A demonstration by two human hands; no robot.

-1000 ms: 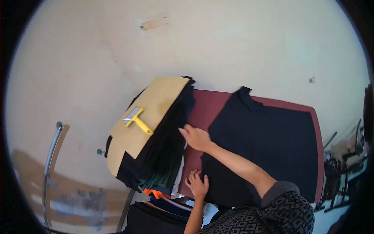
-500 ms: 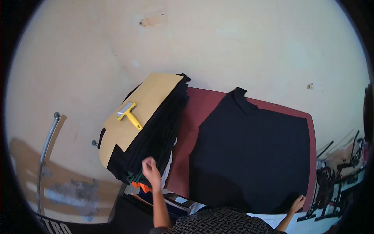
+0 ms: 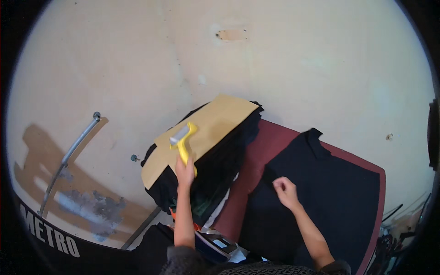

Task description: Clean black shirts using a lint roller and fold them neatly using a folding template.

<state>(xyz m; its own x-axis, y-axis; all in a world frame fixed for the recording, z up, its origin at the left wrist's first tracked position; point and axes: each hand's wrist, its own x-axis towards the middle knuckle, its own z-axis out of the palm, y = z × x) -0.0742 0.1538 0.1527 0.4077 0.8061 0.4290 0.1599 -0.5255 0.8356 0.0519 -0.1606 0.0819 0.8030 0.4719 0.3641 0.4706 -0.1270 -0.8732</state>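
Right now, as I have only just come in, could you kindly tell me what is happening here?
A person's left hand grips the yellow-handled scraper-like tool above a tan card sheet, which lies on a tall stack of dark cloth. The right hand, fingers curled and nothing visible in it, is over the black cloth garment spread flat on the maroon tabletop; whether it touches the cloth is unclear.
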